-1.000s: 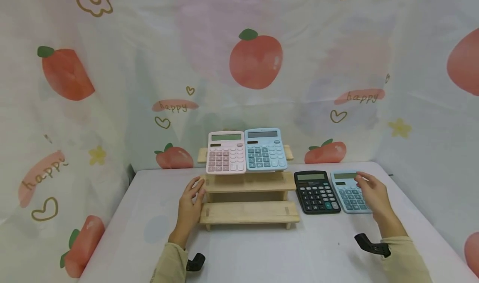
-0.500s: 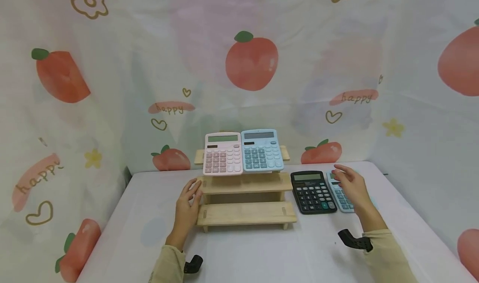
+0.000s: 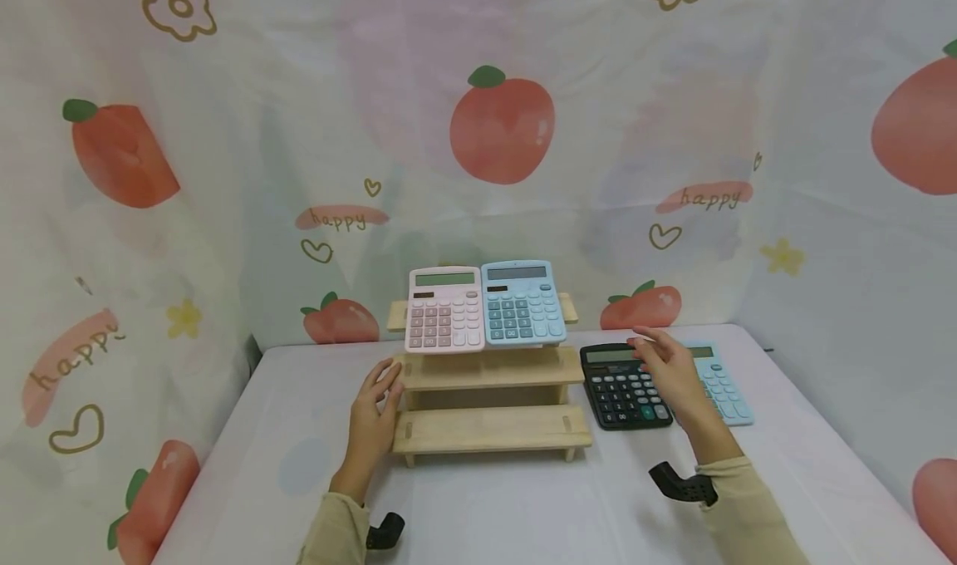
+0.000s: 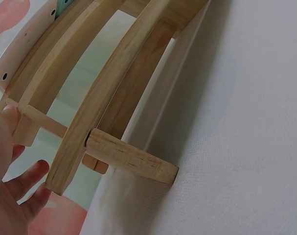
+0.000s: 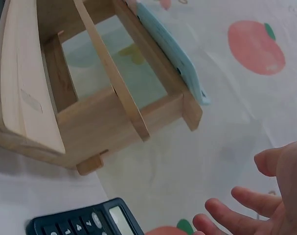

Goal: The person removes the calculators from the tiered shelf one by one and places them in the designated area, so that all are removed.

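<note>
In the head view, my left hand (image 3: 374, 424) touches the left end of a stepped wooden shelf (image 3: 492, 429) with its fingertips. The left wrist view shows one digit of the left hand (image 4: 11, 166) against the wood and other fingers spread apart. On the shelf's top step a pink calculator (image 3: 446, 311) and a blue calculator (image 3: 523, 303) lean side by side. My right hand (image 3: 676, 378) hovers over the gap between a black calculator (image 3: 624, 390) and a second blue calculator (image 3: 725, 390), partly covering both. The right wrist view shows loose fingers holding nothing.
A white-covered table (image 3: 523, 515) bears the shelf and calculators. A patterned cloth (image 3: 583, 241) printed with fruit and "happy" hangs behind and at the sides. The shelf's two lower steps (image 3: 492, 371) carry nothing.
My right hand has moved left, from over the blue calculator on the table to over the black calculator's right edge. The left hand stays at the shelf. The head view shifts slightly.
</note>
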A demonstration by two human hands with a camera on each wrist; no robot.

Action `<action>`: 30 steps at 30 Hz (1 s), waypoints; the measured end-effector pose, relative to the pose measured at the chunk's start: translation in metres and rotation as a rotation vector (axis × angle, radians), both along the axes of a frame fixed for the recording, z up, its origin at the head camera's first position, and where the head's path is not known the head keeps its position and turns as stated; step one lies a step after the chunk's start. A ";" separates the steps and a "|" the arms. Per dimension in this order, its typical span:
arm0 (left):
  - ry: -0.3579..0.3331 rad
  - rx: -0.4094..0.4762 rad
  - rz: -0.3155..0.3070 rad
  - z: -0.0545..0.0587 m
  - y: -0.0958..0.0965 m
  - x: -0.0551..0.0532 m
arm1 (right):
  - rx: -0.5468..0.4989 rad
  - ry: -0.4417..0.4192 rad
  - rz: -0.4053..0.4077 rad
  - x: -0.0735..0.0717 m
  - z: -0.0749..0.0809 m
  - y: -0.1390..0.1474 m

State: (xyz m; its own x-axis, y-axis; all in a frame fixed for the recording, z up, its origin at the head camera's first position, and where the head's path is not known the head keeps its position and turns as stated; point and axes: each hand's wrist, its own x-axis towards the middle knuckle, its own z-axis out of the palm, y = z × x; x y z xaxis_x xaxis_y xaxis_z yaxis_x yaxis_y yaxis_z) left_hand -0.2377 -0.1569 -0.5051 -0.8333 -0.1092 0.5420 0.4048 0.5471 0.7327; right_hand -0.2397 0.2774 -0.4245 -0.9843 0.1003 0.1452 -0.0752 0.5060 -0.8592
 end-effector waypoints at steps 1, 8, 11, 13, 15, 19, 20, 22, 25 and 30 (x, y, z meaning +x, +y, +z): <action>-0.004 0.005 0.000 0.000 0.000 0.000 | -0.003 0.009 0.014 0.000 0.001 -0.003; -0.038 0.027 -0.002 0.002 -0.001 -0.001 | -0.025 0.045 0.050 -0.004 0.003 -0.023; -0.032 0.019 0.003 0.001 -0.001 -0.001 | -0.037 0.060 0.066 -0.003 0.006 -0.031; -0.028 0.014 0.003 0.001 0.000 -0.001 | -0.042 0.076 0.075 -0.003 0.006 -0.036; -0.032 0.014 -0.002 0.000 0.000 0.000 | -0.058 0.092 0.081 -0.004 0.007 -0.040; -0.045 0.012 -0.016 0.000 0.001 0.001 | -0.085 0.098 0.083 -0.006 0.008 -0.047; -0.048 0.010 -0.016 0.001 0.001 0.001 | -0.088 0.094 0.085 -0.007 0.009 -0.049; -0.048 0.009 -0.015 0.001 0.002 0.001 | -0.087 0.087 0.092 -0.008 0.011 -0.055; -0.045 0.009 -0.013 0.002 0.002 0.002 | -0.081 0.078 0.109 -0.009 0.014 -0.064; -0.032 0.008 -0.002 0.002 0.002 0.002 | -0.106 0.075 0.136 -0.011 0.018 -0.075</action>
State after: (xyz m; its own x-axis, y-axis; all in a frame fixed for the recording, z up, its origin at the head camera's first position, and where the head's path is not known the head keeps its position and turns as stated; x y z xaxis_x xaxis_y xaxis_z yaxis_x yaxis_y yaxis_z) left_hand -0.2360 -0.1552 -0.5029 -0.8503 -0.1116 0.5143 0.3825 0.5401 0.7497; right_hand -0.2507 0.2024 -0.4069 -0.9767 -0.0142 0.2142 -0.2024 0.3940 -0.8966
